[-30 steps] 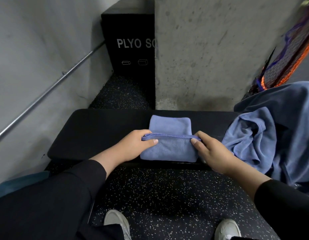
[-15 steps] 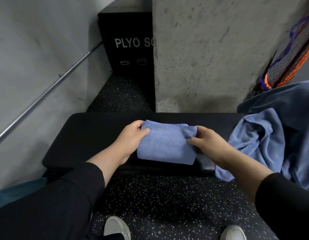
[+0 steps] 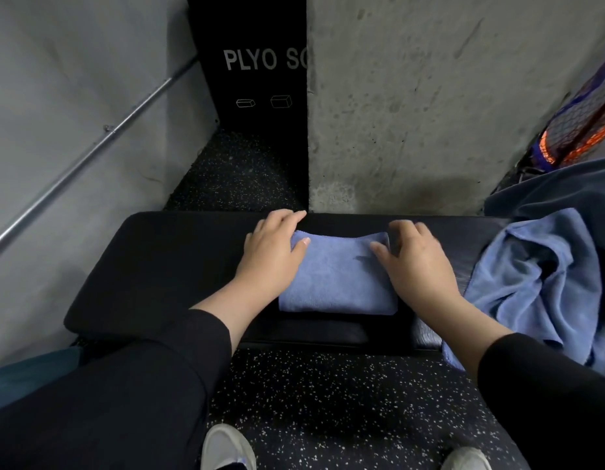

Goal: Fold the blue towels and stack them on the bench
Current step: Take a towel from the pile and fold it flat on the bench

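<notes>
Folded towel: a small blue microfibre towel, folded to a thick rectangle (image 3: 338, 276), is laid flat on the black padded bench (image 3: 165, 262), near its front edge and about midway along the visible part
Left hand: the left hand (image 3: 270, 256) is rested on the towel's left end, thumb laid over the top face, fingers reaching past the far left corner onto the bench; whether they curl under the edge cannot be told
Right hand: the right hand (image 3: 418, 262) is rested on the towel's right end with fingers bent at the far right corner and thumb on the top face; no pinch is plainly seen, so a pressing, flattening contact is judged rather than a grasp
Unfolded towels: a loose heap of crumpled blue microfibre cloth (image 3: 538, 276) is draped over the right end of the bench, just beside the right hand and apart from the folded piece
Handling: the cloth is judged light, soft and limp, with no stiffness of its own; the layers are likely to spring open or slide if lifted by one edge
Where to hold: both short ends are best taken together, thumbs above and fingers beneath, so that all layers are clamped; a loose towel is better taken by two adjacent corners
Risk: the bench covering looks smooth, so a folded piece may be shifted by a sideways push
Surroundings: a concrete pillar (image 3: 446, 96) and a black box lettered PLYO (image 3: 253, 62) stand behind the bench
</notes>
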The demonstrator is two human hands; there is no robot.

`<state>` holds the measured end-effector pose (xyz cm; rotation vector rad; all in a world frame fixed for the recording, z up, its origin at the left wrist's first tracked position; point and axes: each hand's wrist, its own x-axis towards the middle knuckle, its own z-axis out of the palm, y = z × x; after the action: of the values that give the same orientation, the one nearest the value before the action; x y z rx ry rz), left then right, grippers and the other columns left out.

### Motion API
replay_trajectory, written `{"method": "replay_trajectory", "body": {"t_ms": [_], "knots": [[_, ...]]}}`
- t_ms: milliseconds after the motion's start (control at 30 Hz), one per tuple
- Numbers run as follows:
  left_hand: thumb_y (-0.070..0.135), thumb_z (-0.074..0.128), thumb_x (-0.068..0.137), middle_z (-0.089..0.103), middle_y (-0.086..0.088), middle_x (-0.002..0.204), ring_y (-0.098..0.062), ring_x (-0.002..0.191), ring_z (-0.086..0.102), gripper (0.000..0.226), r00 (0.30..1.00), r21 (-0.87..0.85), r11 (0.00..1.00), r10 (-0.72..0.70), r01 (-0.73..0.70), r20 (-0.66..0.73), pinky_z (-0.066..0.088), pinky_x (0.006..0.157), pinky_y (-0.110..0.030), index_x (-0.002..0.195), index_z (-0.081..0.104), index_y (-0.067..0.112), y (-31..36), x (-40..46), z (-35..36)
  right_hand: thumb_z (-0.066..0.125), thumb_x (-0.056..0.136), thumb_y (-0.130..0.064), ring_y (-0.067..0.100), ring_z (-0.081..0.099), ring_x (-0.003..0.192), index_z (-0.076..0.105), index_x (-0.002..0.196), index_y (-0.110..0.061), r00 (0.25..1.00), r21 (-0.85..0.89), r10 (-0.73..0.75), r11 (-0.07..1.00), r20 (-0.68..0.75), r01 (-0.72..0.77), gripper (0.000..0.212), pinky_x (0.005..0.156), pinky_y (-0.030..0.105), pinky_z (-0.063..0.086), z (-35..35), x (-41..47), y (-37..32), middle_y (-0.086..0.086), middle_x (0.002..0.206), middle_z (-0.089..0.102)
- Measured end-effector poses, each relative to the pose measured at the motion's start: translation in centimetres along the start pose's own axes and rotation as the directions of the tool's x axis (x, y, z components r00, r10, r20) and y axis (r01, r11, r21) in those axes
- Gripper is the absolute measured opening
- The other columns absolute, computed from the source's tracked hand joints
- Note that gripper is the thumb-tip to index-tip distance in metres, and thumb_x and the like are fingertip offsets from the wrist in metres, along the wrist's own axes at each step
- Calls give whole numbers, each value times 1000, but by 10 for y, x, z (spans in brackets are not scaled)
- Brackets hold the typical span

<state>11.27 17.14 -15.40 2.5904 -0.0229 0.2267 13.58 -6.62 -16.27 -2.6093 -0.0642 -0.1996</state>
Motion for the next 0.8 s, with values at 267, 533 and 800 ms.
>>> {"method": "replay_trajectory", "body": {"t_ms": [267, 533, 800], "knots": [[54, 30, 105, 3, 8, 170, -8, 155, -3, 63, 901, 251, 933, 141, -260, 411, 2, 126, -44, 161, 21, 27, 4, -23, 19, 0, 88, -74, 10, 5, 154, 21, 159, -27, 825, -135, -321, 895, 465, 424, 87, 124, 50, 11, 10, -35, 4, -11, 168, 8], [65, 17, 100, -23, 16, 165, -2, 149, -25, 74, 858, 302, 900, 133, -314, 496, -8, 125, -46, 161, -7, 31, -16, -32, 19, -5, 84, -73, -1, -19, 148, -9, 159, -30, 800, -182, -240, 901, 549, 395, 87, 125, 47, -2, 4, -36, 24, -19, 163, -19], [64, 31, 93, 49, 10, 151, -6, 142, 38, 64, 916, 174, 913, 325, -368, 234, 14, 122, -32, 136, 60, 27, -34, -36, -4, 43, 86, -75, 3, 29, 144, 45, 144, -36, 742, 3, -537, 811, 401, 585, 70, 119, 44, 19, -7, -42, 43, -18, 148, 38]]}}
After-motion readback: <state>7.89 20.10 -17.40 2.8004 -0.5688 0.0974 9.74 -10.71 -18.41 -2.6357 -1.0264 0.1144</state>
